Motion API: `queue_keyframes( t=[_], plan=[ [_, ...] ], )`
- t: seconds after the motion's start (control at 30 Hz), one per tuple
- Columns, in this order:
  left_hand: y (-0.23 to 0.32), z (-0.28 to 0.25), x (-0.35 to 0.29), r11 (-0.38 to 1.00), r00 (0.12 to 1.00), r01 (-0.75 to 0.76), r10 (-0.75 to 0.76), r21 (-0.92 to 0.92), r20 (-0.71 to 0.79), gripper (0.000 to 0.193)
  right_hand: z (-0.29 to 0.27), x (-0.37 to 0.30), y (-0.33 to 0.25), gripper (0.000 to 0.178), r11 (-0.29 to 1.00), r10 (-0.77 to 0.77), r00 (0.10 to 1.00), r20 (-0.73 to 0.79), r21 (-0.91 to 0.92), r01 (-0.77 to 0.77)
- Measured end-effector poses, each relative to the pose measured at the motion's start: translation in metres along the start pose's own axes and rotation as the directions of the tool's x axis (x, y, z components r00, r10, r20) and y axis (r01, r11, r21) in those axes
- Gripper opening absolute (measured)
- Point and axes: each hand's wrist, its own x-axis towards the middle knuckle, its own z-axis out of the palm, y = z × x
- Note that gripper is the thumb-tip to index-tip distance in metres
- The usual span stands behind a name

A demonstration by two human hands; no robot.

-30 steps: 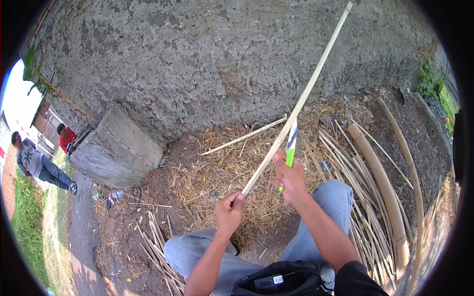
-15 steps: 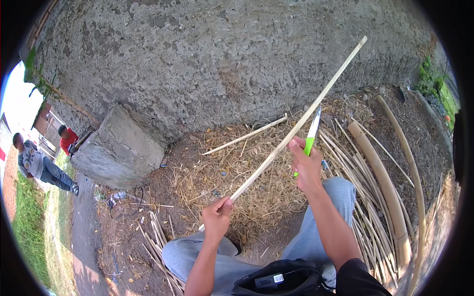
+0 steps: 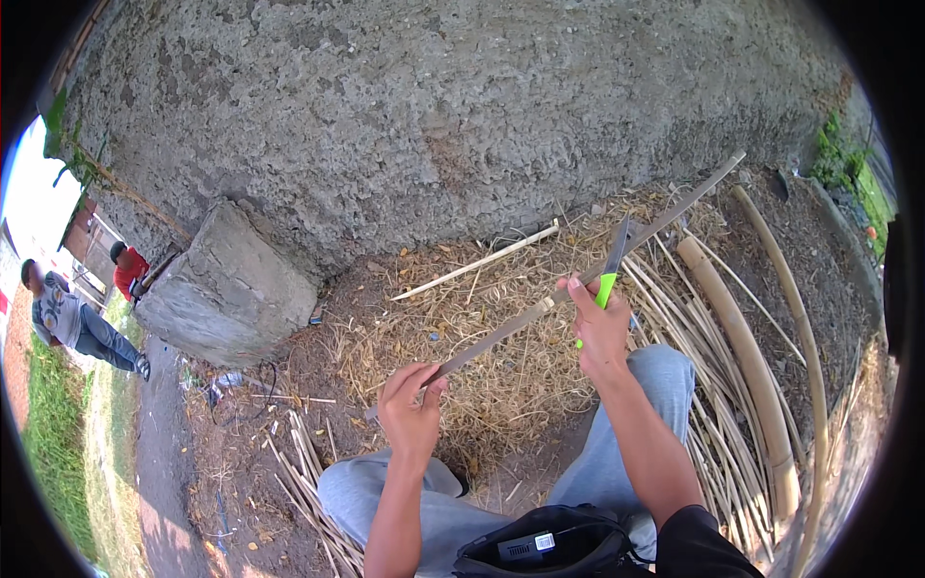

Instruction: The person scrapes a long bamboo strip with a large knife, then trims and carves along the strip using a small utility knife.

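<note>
My left hand grips the near end of a long thin bamboo strip, which slants up and to the right toward the wall. My right hand holds a knife with a green handle, its blade pointing up and lying against the strip about midway along it. Both hands are above my knees in grey trousers. A heap of dry shavings lies on the ground beneath the strip.
A rough concrete wall rises ahead, with a concrete block at its foot on the left. Thick bamboo poles and several split strips lie on the right. A black bag rests on my lap. Two people stand far left.
The strip has tilted lower and its far end swung right. My left hand dropped and drew back toward me. My right hand with the knife slid further out along the strip.
</note>
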Motion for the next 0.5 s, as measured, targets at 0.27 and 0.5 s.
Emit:
queue_keyframes(
  t=[0.27,0.5],
  plan=[
    [0.019,0.024,0.007,0.879,0.902,-0.383,0.422,0.284,-0.087,0.033,0.012,-0.02,0.017,0.015,0.998,-0.055,0.997,0.058,0.007,0.055],
    [0.028,0.039,0.016,0.846,0.85,-0.473,0.512,0.245,-0.124,0.031,0.021,-0.04,0.03,0.019,0.995,0.082,0.993,0.088,-0.071,-0.076]
  ],
)
